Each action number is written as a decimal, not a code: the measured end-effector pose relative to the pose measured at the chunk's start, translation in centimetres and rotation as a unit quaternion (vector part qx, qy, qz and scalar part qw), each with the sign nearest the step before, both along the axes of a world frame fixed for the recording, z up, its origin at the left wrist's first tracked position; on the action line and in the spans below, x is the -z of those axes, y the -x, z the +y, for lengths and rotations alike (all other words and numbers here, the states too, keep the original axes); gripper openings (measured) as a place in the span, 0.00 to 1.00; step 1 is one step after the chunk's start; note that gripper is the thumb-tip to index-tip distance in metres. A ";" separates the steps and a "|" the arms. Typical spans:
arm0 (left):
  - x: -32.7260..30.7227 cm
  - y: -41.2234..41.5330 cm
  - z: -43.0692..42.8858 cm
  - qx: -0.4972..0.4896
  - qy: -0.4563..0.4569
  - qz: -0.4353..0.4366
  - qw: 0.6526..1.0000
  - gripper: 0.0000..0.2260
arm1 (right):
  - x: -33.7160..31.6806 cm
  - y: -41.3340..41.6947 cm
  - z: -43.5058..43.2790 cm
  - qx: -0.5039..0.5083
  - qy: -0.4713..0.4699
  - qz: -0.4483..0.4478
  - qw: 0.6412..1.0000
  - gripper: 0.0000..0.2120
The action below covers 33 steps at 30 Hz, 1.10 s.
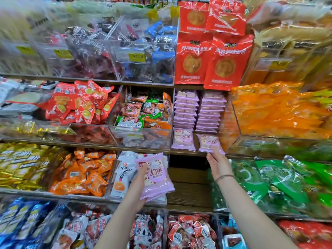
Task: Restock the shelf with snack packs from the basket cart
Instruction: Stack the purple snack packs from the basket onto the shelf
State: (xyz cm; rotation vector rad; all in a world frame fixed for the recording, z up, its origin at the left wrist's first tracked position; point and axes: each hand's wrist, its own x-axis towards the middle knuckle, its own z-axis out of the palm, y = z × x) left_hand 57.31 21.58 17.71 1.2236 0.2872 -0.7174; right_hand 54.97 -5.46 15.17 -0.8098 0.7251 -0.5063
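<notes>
My left hand point(141, 178) grips a pink-lilac snack pack point(156, 177) in front of the third shelf, thumb on its front face. My right hand point(218, 163) reaches up to a second lilac pack point(209, 143) that stands at the front edge of the shelf above; my fingers touch its lower edge. Beside it stands another upright lilac pack point(183, 139). Behind them two stacks of the same lilac packs point(198, 110) fill the slot. The basket cart is out of view.
Below the lilac slot is a bare wooden shelf bay point(188, 186). Clear acrylic bins hold orange packs point(82, 173), white packs point(122, 175), green bags point(280, 182) and red bread bags point(212, 58). Lower bins of red and blue snacks sit near my forearms.
</notes>
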 end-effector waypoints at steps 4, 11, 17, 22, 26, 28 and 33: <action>0.3 -0.1 0.2 -0.007 0.032 0.008 0.999 0.22 | 0.8 1.9 1.1 0.020 0.144 0.096 0.985 0.30; 0.4 0.2 -0.3 0.018 0.053 -0.005 0.998 0.23 | 1.7 3.2 1.5 -0.082 0.717 0.264 0.640 0.26; 1.1 0.1 0.2 0.002 0.045 -0.006 0.999 0.18 | 1.6 0.8 0.0 -0.197 0.741 0.336 0.547 0.30; 1.2 0.2 0.3 0.010 0.057 0.001 0.998 0.17 | 0.6 -0.3 -0.4 -0.224 0.729 0.348 0.545 0.32; 1.2 0.4 0.1 0.001 0.102 0.015 0.995 0.21 | -0.2 1.1 2.3 -0.184 0.707 0.279 0.624 0.28; 1.2 0.5 -0.2 -0.014 0.120 0.024 0.992 0.23 | -0.7 2.4 4.9 -0.211 0.652 0.216 0.696 0.22; 1.7 0.5 -1.1 -0.010 0.127 0.027 0.992 0.22 | -0.2 5.2 10.5 -0.378 0.441 0.119 0.805 0.10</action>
